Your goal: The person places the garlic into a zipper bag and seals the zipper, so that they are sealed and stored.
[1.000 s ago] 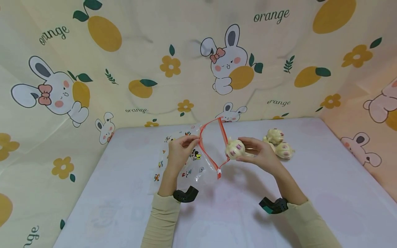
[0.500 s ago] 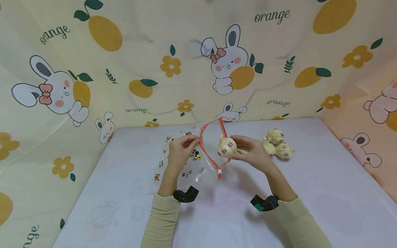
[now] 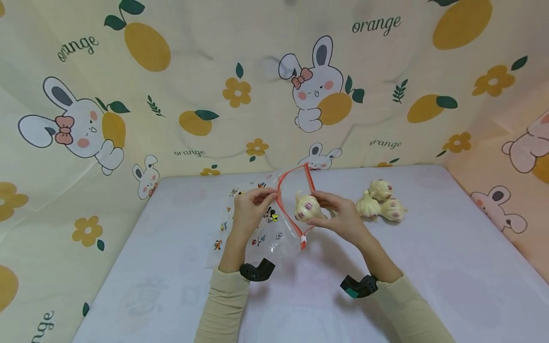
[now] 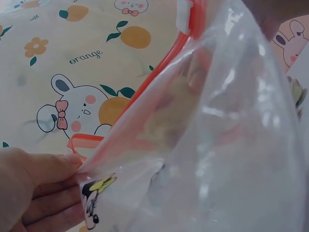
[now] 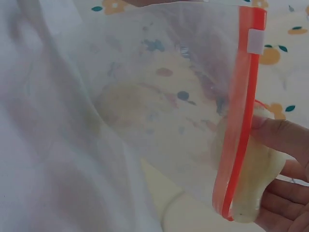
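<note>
A clear zip bag point(image 3: 274, 243) with cartoon prints and a red zip edge stands with its mouth spread, facing right. My left hand point(image 3: 249, 209) pinches the near side of that mouth between thumb and fingers; its thumb point(image 4: 53, 166) shows at the red edge in the left wrist view. In my right hand point(image 3: 345, 219) is a garlic bulb point(image 3: 307, 208), pale with purple patches, held at the mouth of the bag. The right wrist view has the bulb point(image 5: 258, 176) partly hidden behind the red zip edge point(image 5: 241, 116). A white slider point(image 3: 303, 239) sits at the zip's lower end.
Three more garlic bulbs lie grouped on the white table to the right: one at the back point(image 3: 380, 189), one at the left point(image 3: 368, 206), one at the front point(image 3: 392, 210). A cloth printed with rabbits and oranges point(image 3: 266, 95) hangs behind the table.
My right hand has moved left with the garlic bulb, from right of the bag to its mouth. My left hand stays on the bag's edge.
</note>
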Demonstrator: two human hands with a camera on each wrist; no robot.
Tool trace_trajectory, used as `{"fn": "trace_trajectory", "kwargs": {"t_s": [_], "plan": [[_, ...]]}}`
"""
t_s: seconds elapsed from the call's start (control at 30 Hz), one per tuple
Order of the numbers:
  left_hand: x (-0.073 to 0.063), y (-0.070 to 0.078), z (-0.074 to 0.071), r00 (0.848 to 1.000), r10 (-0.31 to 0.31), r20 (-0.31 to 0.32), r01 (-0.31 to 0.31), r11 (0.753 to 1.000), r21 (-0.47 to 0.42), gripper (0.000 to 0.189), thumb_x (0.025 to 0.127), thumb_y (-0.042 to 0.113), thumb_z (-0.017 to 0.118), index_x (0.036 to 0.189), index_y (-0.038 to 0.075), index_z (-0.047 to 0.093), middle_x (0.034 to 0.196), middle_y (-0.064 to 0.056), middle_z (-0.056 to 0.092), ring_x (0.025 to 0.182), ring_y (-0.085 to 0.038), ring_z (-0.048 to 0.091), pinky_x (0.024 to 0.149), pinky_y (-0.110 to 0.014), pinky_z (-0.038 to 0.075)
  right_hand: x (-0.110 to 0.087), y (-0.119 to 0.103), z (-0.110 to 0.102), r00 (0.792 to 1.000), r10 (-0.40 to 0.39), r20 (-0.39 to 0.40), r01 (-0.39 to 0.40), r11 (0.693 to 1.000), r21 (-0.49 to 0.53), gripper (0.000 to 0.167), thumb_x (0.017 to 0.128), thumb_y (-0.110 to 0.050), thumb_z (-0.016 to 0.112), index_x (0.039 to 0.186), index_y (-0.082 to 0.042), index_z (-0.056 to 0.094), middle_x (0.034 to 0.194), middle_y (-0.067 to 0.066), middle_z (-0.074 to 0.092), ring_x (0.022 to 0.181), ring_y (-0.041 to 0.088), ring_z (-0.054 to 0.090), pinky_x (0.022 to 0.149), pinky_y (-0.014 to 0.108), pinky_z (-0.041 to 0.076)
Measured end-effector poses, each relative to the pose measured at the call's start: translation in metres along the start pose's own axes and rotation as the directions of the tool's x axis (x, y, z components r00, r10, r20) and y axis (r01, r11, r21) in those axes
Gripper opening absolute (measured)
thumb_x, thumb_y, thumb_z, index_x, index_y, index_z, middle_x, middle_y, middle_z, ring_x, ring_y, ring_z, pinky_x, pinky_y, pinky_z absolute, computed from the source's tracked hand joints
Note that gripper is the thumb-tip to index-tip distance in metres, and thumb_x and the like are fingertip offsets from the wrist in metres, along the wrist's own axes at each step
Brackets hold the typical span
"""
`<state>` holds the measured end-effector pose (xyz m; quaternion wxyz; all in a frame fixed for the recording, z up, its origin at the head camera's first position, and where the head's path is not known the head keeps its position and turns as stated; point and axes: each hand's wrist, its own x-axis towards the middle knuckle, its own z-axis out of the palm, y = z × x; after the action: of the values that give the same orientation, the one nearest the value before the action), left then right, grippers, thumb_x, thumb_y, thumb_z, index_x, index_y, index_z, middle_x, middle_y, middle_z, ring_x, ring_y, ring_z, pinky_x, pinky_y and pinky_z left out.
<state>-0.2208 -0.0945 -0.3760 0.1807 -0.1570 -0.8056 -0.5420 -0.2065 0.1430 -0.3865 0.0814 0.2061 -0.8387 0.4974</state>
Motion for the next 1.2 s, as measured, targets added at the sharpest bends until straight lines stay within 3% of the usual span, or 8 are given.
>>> {"fn": "trace_trajectory", "kwargs": {"t_s": [0.13,0.33,0.57,0.77,0.87,1.1,1.2], "plan": [[0.000,0.000,0.000,1.000,0.002,-0.001,-0.002,1.000,-0.017,0.016,0.087,0.011,0.070,0.098,0.000,0.074,0.093,-0.017,0.075,0.078,-0.027,0.072,0.069,-0.015,0.057,0.000,0.000,0.001,1.000,-0.031,-0.003,0.031,0.999,-0.013,0.063,0.069,-0.009,0.085,0.127,-0.003,0.060,0.119,0.015,0.070,0.107,0.019,0.067,0.093,0.018,0.053],[0.001,-0.001,-0.001,1.000,0.004,-0.007,-0.005,0.999,-0.048,0.016,0.086,0.011,0.071,0.096,-0.002,0.074,0.092,-0.019,0.075,0.079,-0.032,0.072,0.069,-0.012,0.056,0.001,0.001,-0.002,0.999,-0.039,0.000,0.039,0.999,0.017,0.057,0.071,-0.005,0.083,0.124,-0.001,0.061,0.119,0.018,0.068,0.109,0.031,0.066,0.095,0.033,0.054],[0.001,-0.002,-0.001,0.999,0.015,-0.032,-0.016,0.999,-0.028,0.016,0.085,0.011,0.071,0.096,-0.001,0.074,0.091,-0.018,0.076,0.077,-0.028,0.072,0.069,-0.013,0.056,0.002,0.004,-0.015,1.000,0.022,-0.005,-0.022,1.000,0.012,0.051,0.075,-0.007,0.081,0.122,0.000,0.061,0.119,0.021,0.068,0.108,0.035,0.066,0.092,0.015,0.053],[0.001,-0.002,-0.001,0.999,0.016,-0.032,-0.017,0.999,-0.029,0.016,0.087,0.011,0.070,0.097,-0.002,0.074,0.091,-0.019,0.075,0.077,-0.029,0.072,0.069,-0.013,0.056,0.002,0.009,-0.030,0.997,0.077,-0.001,-0.077,0.997,-0.019,0.049,0.079,-0.012,0.078,0.123,-0.001,0.061,0.121,0.019,0.068,0.110,0.034,0.066,0.088,0.009,0.051],[0.001,-0.003,-0.001,0.999,0.019,-0.040,-0.020,0.999,-0.027,0.016,0.086,0.011,0.071,0.097,-0.002,0.074,0.091,-0.019,0.075,0.077,-0.029,0.072,0.069,-0.013,0.056,0.002,0.012,-0.037,0.995,0.104,-0.010,-0.105,0.994,-0.030,0.049,0.080,-0.014,0.078,0.124,-0.003,0.061,0.122,0.019,0.067,0.109,0.028,0.067,0.087,0.007,0.050],[0.001,-0.002,-0.002,0.999,-0.011,-0.032,0.009,0.999,-0.045,0.016,0.086,0.011,0.071,0.097,-0.001,0.074,0.092,-0.019,0.075,0.079,-0.030,0.071,0.070,-0.013,0.056,0.001,0.018,-0.052,0.992,0.118,-0.036,-0.119,0.993,-0.018,0.047,0.083,-0.015,0.076,0.124,0.000,0.060,0.122,0.023,0.065,0.098,-0.011,0.060,0.087,0.006,0.050],[0.001,-0.001,-0.003,0.999,-0.027,-0.024,0.026,0.999,-0.042,0.016,0.085,0.011,0.072,0.097,0.000,0.074,0.092,-0.019,0.075,0.079,-0.029,0.071,0.070,-0.012,0.055,0.000,0.020,-0.058,0.992,0.118,-0.052,-0.119,0.993,-0.019,0.047,0.083,-0.014,0.075,0.125,0.001,0.060,0.121,0.025,0.065,0.095,-0.017,0.058,0.085,0.004,0.049]]}}
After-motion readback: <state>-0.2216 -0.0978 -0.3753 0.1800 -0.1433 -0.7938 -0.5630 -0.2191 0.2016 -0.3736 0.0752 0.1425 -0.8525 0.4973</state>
